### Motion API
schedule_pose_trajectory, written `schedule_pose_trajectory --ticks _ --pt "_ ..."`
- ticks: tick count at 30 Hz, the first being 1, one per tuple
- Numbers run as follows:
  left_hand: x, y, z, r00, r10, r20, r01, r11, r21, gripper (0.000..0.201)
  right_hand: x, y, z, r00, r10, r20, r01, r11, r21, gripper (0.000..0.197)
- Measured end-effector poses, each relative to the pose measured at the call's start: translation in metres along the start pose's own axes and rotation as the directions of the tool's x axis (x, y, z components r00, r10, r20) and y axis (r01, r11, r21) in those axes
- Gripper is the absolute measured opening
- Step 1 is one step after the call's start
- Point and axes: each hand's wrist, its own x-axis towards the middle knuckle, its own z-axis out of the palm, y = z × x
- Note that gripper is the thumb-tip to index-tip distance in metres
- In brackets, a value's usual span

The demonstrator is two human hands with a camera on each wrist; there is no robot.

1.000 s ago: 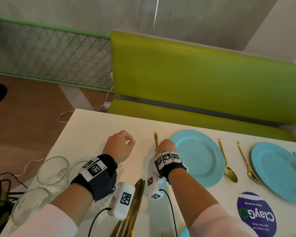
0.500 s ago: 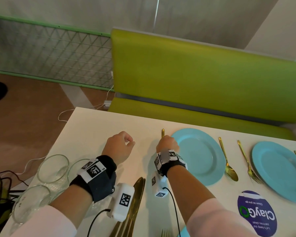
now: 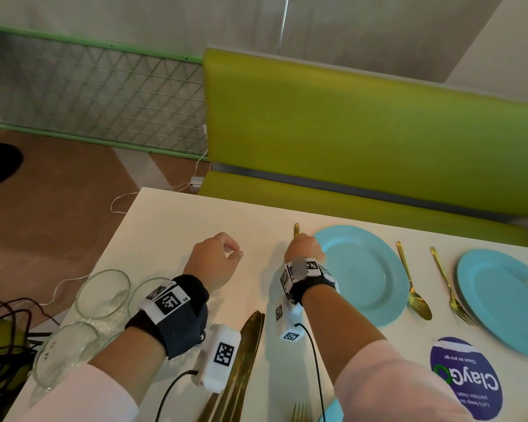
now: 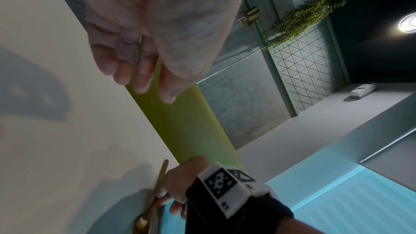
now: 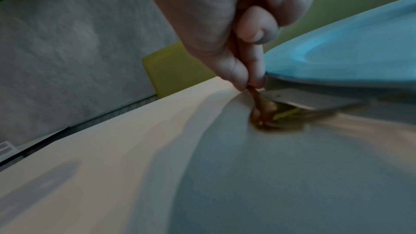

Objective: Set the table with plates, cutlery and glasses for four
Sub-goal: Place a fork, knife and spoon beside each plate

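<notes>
My right hand pinches a gold fork between thumb and fingers, just left of a light blue plate. The right wrist view shows the fork's head low on the white table beside the plate's rim. My left hand hovers over bare table to the left, its fingers loosely curled round nothing. A gold spoon lies right of the plate. Another gold fork lies left of a second blue plate.
Three empty glasses stand at the table's left edge. A pile of gold cutlery lies under my left wrist. A round blue sticker is near right. A green bench runs along the far side, and cables hang at left.
My right hand has carried the fork a little to the right, closer to the blue plate's left rim. The left hand has hardly moved.
</notes>
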Motion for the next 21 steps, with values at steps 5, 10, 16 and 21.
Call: schedule_pose_trajectory --ticks 5,10,16,21 --pt "-0.007 0.004 0.002 1.0 0.013 0.023 -0.013 1.0 0.009 0.017 -0.009 0.003 -0.007 1.0 -0.008 0.007 0.008 1.0 -0.016 0.031" --pt "-0.021 0.016 0.005 0.997 0.018 0.069 -0.017 1.0 -0.009 0.019 -0.027 0.006 -0.033 0.999 -0.029 -0.039 0.029 1.0 0.009 0.022" --pt "-0.053 0.032 0.019 0.987 0.02 0.157 -0.023 1.0 0.019 0.024 -0.065 0.025 -0.07 0.99 -0.087 -0.111 0.086 0.996 -0.01 0.027" --pt "-0.092 0.021 0.044 0.965 -0.071 0.254 0.017 0.978 0.21 0.031 -0.102 0.056 -0.079 0.982 -0.161 -0.101 0.146 0.979 -0.142 0.021"
